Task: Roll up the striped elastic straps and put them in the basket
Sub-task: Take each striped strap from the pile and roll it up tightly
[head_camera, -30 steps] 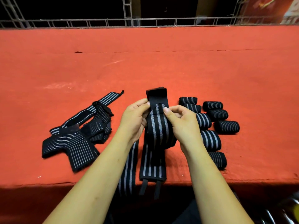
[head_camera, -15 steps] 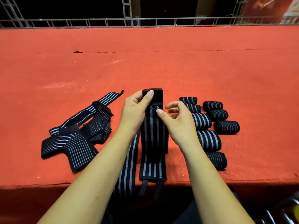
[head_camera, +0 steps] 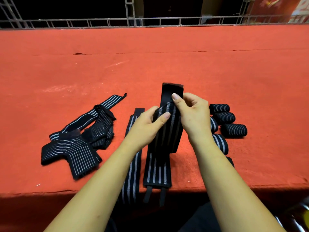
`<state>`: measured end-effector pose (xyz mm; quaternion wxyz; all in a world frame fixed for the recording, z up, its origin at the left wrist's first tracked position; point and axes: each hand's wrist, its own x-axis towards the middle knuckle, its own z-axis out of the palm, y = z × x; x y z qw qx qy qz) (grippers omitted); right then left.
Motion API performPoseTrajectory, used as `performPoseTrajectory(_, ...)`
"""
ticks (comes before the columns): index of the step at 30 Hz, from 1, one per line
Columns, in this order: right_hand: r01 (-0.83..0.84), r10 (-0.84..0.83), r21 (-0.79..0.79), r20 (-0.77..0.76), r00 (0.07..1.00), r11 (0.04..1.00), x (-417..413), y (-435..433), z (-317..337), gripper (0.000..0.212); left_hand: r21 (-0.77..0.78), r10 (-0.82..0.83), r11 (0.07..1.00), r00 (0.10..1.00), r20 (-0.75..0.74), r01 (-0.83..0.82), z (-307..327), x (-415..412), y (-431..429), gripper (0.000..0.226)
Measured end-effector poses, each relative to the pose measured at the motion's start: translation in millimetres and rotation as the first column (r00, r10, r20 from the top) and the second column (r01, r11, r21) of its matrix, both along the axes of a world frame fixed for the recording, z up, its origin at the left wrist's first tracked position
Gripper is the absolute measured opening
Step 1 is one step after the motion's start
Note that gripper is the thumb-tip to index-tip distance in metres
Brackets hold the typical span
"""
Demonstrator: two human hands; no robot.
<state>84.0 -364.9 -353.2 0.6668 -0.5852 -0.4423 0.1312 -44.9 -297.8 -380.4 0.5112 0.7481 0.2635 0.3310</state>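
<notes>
A black elastic strap with grey stripes (head_camera: 164, 141) lies lengthwise at the red table's front edge, its plain black far end lifted. My left hand (head_camera: 147, 124) grips the strap's left side with the thumb across the stripes. My right hand (head_camera: 192, 113) pinches the strap just below the black end. A second flat striped strap (head_camera: 132, 164) lies to the left, partly under my left forearm. Several rolled straps (head_camera: 224, 118) sit in a cluster to the right, some hidden behind my right wrist. No basket is in view.
A loose pile of unrolled striped straps (head_camera: 78, 141) lies at the left. The red felt table top (head_camera: 167, 61) stretches far back to a metal truss frame (head_camera: 150, 20). The table's front edge (head_camera: 250, 188) runs just below the straps.
Both hands shifted on the strap: the left slid down from its far end to the left side, the right moved up and pinched near the black end, which has lifted.
</notes>
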Motion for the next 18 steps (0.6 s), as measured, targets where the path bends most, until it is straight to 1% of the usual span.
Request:
performPoseTrajectory(2, -0.064, 0.064, -0.016, 0.004, 0.998, 0.998, 2.8, 3.5, 2.2, 0.046, -0.045, -0.015, 0.999, 0.997, 0.074, 0.018, -1.0, -2.8, 0.9, 0.026)
performPoseTrajectory(4, -0.168, 0.169, -0.068, 0.006, 0.986, 0.983, 5.7, 4.1, 5.7, 0.035, -0.075, -0.004, 0.997, 0.992, 0.123, 0.013, 3.0, -4.2, 2.3, 0.016)
performPoseTrajectory(6, -0.255, 0.259, -0.135, 0.015, 0.966, 0.957, 8.0, 1.9, 8.9, 0.019, -0.118, 0.005, 0.993, 0.988, 0.156, 0.014, 4.8, -5.2, 3.3, 0.02)
performPoseTrajectory(8, -0.297, 0.309, -0.149, 0.061, 0.949, 0.943, 11.6, 1.6, 9.4, 0.013, -0.185, 0.027, 0.983, 0.981, 0.19, 0.009, 4.8, -5.5, 4.0, 0.028)
performPoseTrajectory(11, -0.246, 0.252, -0.074, 0.075, 0.965, 0.966, 14.0, 2.4, 9.9, 0.013, -0.296, 0.03, 0.954, 0.971, 0.236, 0.043, 1.0, -3.4, 2.2, 0.024)
performPoseTrajectory(13, -0.197, 0.199, -0.023, 0.062, 0.978, 0.98, 14.6, 3.6, 11.4, 0.012, -0.305, 0.015, 0.952, 0.984, 0.18, 0.041, -3.0, -1.5, 1.0, 0.018)
performPoseTrajectory(15, -0.213, 0.213, 0.009, 0.032, 0.977, 0.977, 15.3, 3.5, 11.1, 0.017, -0.301, 0.036, 0.954, 0.989, 0.144, 0.009, -6.3, 0.0, 1.0, 0.019)
performPoseTrajectory(16, -0.238, 0.237, 0.014, 0.044, 0.971, 0.971, 15.4, 2.8, 10.4, 0.02, -0.323, 0.048, 0.946, 0.985, 0.168, 0.009, -6.4, 1.3, 1.4, 0.022)
performPoseTrajectory(18, -0.29, 0.291, -0.027, 0.12, 0.949, 0.957, 14.5, 0.5, 6.3, 0.029, -0.418, 0.102, 0.908, 0.958, 0.267, 0.02, -4.5, 3.7, 1.2, 0.025)
